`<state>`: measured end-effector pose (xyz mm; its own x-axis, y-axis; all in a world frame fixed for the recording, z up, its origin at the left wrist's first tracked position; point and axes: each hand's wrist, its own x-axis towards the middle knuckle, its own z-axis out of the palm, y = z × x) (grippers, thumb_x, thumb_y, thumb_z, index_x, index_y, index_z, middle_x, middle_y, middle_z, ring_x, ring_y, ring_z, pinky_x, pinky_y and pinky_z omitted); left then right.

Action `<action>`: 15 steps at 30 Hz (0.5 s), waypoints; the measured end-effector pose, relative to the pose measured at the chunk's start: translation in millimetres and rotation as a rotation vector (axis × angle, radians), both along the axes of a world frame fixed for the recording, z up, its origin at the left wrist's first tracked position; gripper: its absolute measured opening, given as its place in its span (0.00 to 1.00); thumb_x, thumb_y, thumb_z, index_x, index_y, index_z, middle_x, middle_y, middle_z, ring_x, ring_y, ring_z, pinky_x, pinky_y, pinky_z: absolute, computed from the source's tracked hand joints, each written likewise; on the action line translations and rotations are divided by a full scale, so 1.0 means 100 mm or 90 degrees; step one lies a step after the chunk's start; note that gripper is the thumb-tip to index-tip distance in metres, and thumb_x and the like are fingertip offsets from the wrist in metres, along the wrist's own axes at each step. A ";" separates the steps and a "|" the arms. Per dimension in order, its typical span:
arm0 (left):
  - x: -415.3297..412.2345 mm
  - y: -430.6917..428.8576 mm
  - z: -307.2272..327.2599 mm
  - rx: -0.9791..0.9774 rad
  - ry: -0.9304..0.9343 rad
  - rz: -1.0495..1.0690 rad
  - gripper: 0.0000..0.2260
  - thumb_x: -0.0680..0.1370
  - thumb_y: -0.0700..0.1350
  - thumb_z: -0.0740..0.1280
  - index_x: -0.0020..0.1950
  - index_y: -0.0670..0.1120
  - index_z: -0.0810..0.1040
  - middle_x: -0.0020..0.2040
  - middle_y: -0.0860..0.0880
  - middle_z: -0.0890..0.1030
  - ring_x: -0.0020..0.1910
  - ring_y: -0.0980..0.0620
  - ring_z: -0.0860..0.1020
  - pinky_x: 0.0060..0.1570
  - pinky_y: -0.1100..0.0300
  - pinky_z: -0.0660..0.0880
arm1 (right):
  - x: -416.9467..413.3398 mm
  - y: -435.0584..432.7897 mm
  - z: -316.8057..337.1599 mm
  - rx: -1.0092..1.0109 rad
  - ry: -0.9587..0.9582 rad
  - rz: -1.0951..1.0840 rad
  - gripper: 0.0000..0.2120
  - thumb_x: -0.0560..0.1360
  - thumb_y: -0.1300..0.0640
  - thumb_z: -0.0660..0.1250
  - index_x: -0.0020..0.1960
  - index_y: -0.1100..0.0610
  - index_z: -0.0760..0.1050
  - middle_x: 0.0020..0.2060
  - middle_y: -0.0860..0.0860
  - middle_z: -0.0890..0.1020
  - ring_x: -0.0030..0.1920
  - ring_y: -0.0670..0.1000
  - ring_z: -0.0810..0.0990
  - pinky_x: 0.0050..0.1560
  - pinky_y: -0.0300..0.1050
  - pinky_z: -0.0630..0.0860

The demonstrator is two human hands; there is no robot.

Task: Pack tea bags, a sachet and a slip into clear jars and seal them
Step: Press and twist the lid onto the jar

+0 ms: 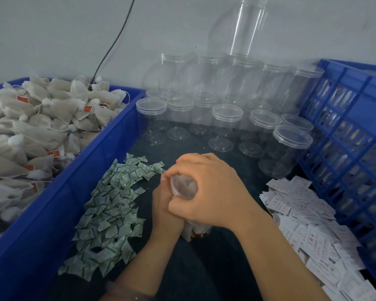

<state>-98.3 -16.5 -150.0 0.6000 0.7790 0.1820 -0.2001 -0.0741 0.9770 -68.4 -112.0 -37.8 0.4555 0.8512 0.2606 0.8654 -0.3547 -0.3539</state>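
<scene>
Tea bags (30, 127) are binned left of the hands, sachets (113, 203) just beside. The jar (195, 232) is gripped by the left hand (164, 207); its lid (182, 187), clasped by the right hand (213, 187), should be turned squarely until tight. Slips (302, 218) lie right.

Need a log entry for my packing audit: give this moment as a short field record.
right hand: grips the top of the filled jar
left hand: holds its body
tea bags: heaped in blue bin, left
sachets: pile left of the hands
slips: pile right of the hands
empty jars: clear, stacked at the back
</scene>
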 end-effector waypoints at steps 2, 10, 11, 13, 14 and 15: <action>0.01 0.02 -0.02 -0.001 0.008 0.004 0.22 0.83 0.41 0.56 0.35 0.59 0.78 0.32 0.57 0.80 0.34 0.60 0.78 0.35 0.61 0.76 | -0.01 0.02 -0.02 0.018 -0.005 -0.007 0.18 0.64 0.46 0.69 0.54 0.39 0.78 0.55 0.38 0.77 0.57 0.48 0.71 0.56 0.45 0.68; 0.07 0.08 -0.12 0.025 -0.035 -0.021 0.09 0.75 0.45 0.59 0.37 0.55 0.73 0.35 0.57 0.76 0.40 0.54 0.75 0.42 0.50 0.72 | 0.10 -0.03 0.00 0.027 0.035 0.074 0.20 0.59 0.47 0.68 0.52 0.41 0.81 0.54 0.37 0.78 0.55 0.46 0.72 0.54 0.35 0.66; 0.09 0.07 -0.12 0.024 -0.032 -0.024 0.10 0.75 0.44 0.59 0.37 0.56 0.74 0.35 0.56 0.76 0.40 0.53 0.75 0.42 0.50 0.72 | 0.10 -0.03 0.00 0.029 0.037 0.069 0.20 0.59 0.46 0.67 0.51 0.40 0.80 0.53 0.37 0.78 0.54 0.45 0.72 0.54 0.34 0.66; 0.09 0.02 -0.07 -0.003 -0.036 0.008 0.14 0.76 0.42 0.59 0.33 0.57 0.73 0.32 0.58 0.75 0.37 0.54 0.74 0.43 0.51 0.72 | 0.07 -0.01 -0.02 0.033 0.034 0.041 0.20 0.58 0.44 0.66 0.50 0.39 0.80 0.52 0.37 0.78 0.53 0.45 0.72 0.53 0.37 0.68; 0.09 -0.01 -0.02 -0.015 -0.041 0.030 0.17 0.77 0.40 0.60 0.32 0.57 0.73 0.30 0.59 0.75 0.35 0.57 0.74 0.43 0.53 0.72 | 0.04 0.01 -0.04 0.040 0.026 0.014 0.19 0.58 0.43 0.65 0.49 0.39 0.79 0.51 0.37 0.78 0.52 0.46 0.73 0.52 0.41 0.70; 0.06 -0.04 0.01 -0.004 -0.052 0.035 0.18 0.77 0.38 0.62 0.32 0.58 0.74 0.29 0.60 0.76 0.32 0.61 0.74 0.42 0.58 0.73 | 0.00 0.03 -0.06 0.052 0.014 -0.024 0.18 0.60 0.42 0.64 0.49 0.40 0.79 0.49 0.38 0.78 0.51 0.47 0.73 0.52 0.45 0.72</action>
